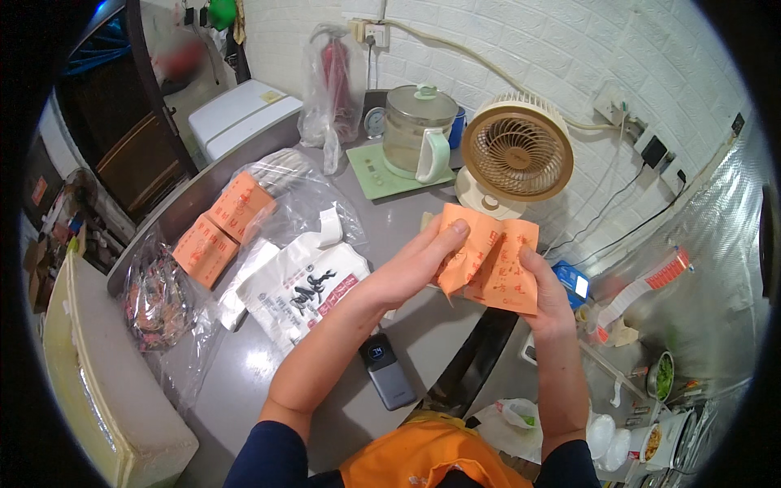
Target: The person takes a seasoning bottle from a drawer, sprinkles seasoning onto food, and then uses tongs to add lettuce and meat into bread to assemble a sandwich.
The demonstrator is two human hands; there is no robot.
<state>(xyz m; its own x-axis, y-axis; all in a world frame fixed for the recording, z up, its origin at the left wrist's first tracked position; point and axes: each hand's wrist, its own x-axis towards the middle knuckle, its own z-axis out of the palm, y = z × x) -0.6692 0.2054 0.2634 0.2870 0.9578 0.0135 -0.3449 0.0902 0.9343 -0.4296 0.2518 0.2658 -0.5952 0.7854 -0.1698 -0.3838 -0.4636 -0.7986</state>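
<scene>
Between my hands, above the grey table, is an orange paper bag (508, 276) with red print, creased down its middle. My left hand (427, 256) grips its left side, thumb on the front and fingers behind. At the right edge, my right hand (549, 294) holds it the same way, thumb in front. The fingers behind the paper are hidden. Two stacks of similar orange paper bags (207, 248) lie at the left of the table. Nearer to my left forearm are white printed plastic bags (297, 285) and a dark power bank (386, 374) with a lit display.
A glass kettle (411, 130) on a green base and a beige fan (518, 150) stand at the back. A wrapped red bottle-like object (333, 81) is beside them. At left are a clear bag of small packets (159, 301) and a foam box (106, 382). Food bowls (663, 378) sit lower right.
</scene>
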